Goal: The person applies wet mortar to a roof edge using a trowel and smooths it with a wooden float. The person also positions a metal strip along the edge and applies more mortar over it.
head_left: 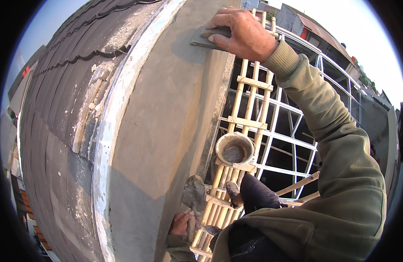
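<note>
My right hand (249,36) grips a small grey plastering float (206,40) at the far end of a wall top. The float lies against the smooth grey plaster (153,105). Low in the view, my left hand (181,222) is closed around the handle of a trowel (194,192), whose blade is coated with wet mortar. That blade is beside the wall's right edge, above bamboo poles. A mortar-crusted bucket (219,150) with some grey mix inside stands on the bamboo, between my two arms.
A bamboo scaffold (247,124) with crosspieces runs along the wall's right side; my shoe (232,191) is on it. Beyond it is an open white metal frame (288,139). To the left, dark roof tiles (57,109) slope away, with a mortar-spattered wooden strip (86,115).
</note>
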Action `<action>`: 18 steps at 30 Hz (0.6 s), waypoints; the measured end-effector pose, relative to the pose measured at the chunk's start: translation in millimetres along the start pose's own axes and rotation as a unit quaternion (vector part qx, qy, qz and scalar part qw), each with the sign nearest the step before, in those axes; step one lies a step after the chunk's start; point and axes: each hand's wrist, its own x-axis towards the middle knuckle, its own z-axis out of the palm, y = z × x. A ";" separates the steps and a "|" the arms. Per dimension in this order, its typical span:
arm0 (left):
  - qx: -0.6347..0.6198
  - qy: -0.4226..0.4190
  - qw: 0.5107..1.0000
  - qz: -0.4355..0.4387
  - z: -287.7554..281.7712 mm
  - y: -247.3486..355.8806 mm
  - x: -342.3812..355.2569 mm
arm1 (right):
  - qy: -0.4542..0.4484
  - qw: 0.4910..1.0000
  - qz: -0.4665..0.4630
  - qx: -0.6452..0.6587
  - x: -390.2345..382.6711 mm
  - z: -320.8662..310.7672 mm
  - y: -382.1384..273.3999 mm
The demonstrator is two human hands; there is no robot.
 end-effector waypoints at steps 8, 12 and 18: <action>-0.005 0.007 1.000 0.013 -12.7 -13.3 -3.1 | -0.058 0.983 0.104 0.137 -16.1 -24.3 -19.0; -0.015 -0.014 1.000 -0.012 -9.2 -5.2 4.7 | -0.014 0.998 0.015 0.054 18.4 5.7 -13.0; -0.002 -0.013 1.000 0.002 -11.5 -8.7 -4.9 | -0.055 0.978 0.131 0.156 3.4 -17.5 -28.1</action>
